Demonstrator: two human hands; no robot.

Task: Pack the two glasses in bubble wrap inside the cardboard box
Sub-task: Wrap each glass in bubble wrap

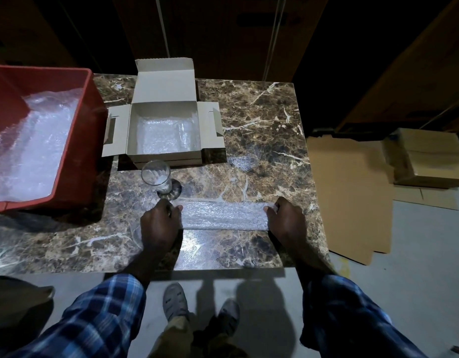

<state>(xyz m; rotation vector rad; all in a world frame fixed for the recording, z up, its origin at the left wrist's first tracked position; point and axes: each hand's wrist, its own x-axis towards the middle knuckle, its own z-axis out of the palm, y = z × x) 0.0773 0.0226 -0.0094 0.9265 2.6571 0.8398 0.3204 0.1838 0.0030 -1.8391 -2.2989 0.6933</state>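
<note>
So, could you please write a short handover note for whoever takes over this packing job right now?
Left hand and right hand each grip an end of the rolled clear bubble wrap on the brown marble table.
The open grey cardboard box is lined with bubble wrap and seems to hold one glass already.
A bare stemmed glass stands before the box.
Left: wrap that glass, box it, close.

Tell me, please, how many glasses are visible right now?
2: one glass stands unwrapped before the cardboard box; another lies inside it. The bubble wrap roll may hide more.
</note>
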